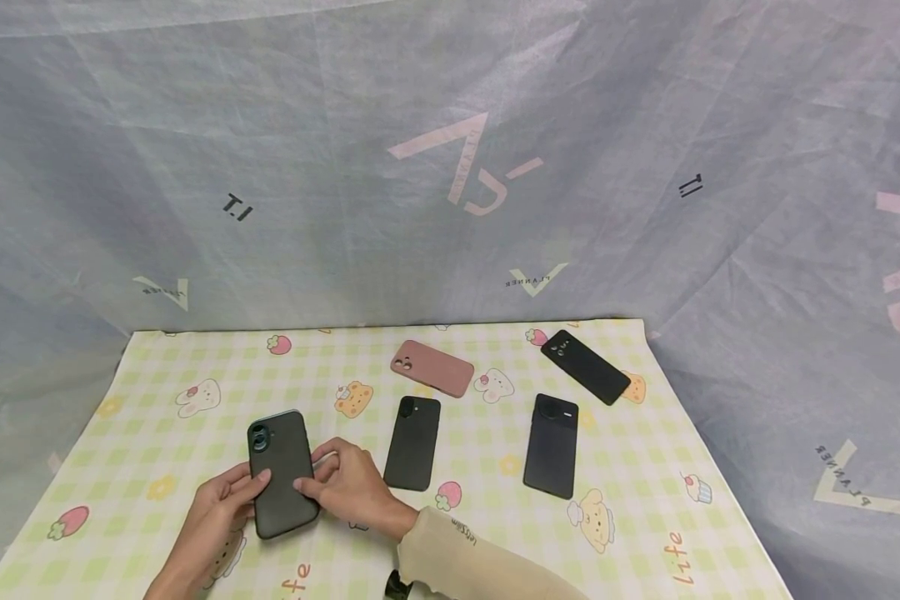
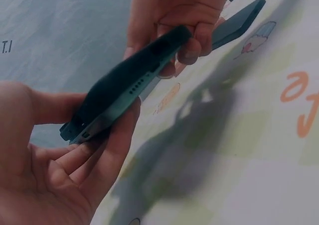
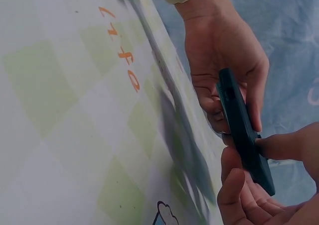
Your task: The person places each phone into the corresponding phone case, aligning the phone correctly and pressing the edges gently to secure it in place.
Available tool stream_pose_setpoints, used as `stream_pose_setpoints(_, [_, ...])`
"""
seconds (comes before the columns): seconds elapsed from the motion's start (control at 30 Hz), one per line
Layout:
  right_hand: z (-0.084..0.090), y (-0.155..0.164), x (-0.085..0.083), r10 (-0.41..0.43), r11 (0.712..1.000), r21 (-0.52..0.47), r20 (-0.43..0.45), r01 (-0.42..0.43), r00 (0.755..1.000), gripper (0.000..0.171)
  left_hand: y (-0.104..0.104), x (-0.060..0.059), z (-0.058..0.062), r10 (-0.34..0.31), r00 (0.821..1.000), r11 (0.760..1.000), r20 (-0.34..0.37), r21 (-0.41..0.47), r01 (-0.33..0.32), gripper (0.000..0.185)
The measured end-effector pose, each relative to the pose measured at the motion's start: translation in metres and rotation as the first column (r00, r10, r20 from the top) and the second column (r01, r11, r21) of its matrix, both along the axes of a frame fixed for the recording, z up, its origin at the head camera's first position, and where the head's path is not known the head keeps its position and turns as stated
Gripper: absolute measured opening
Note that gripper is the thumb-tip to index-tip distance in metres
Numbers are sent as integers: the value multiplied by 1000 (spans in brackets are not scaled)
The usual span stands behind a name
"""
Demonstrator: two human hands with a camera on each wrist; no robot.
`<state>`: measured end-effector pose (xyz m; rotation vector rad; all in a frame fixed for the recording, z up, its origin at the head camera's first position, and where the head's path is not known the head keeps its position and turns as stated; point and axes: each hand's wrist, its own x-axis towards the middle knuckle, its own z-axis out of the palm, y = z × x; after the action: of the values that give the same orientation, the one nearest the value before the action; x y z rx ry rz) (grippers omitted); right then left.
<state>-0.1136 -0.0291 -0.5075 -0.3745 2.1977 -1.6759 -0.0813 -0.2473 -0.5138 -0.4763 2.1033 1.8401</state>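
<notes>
Together, both hands are lifting the dark green phone (image 1: 282,472) off the table (image 1: 120,467) near its front-left edge. Left hand (image 1: 213,510) fingers are curling round its left side; right hand (image 1: 348,485) is pinching its right edge. Wrist views are showing bare checked cloth lying beneath; black cases (image 1: 412,442) are lying rightward.

Matt dark green rubbery phone case (image 1: 283,473), lower left; smooth printed checked tablecloth (image 1: 630,533); creased grey nonwoven backdrop (image 1: 345,167)
</notes>
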Motion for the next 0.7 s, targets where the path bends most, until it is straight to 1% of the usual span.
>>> stream_pose_setpoints(0.3, [0,0,-1,24,999,-47,53,-22,998,26,-3,3,3,-2,999,999,-41,42,3,73])
stream_pose_setpoints(0.4, [-2,-1,-1,64,992,-110,100,-53,993,20,-4,4,4,-4,999,999,-49,40,6,73])
stream_pose_setpoints(0.5, [-5,-2,-1,100,981,-180,132,-76,986,17,-4,3,6,-12,998,999,-54,36,14,74])
stream_pose_setpoints(0.6, [-7,-3,-2,106,975,-208,124,-78,987,18,-3,3,7,-18,998,999,-57,32,19,74])
stream_pose_setpoints(0.7, [-8,-3,-2,94,976,-207,120,-68,988,19,-2,3,7,-16,998,999,-61,32,18,72])
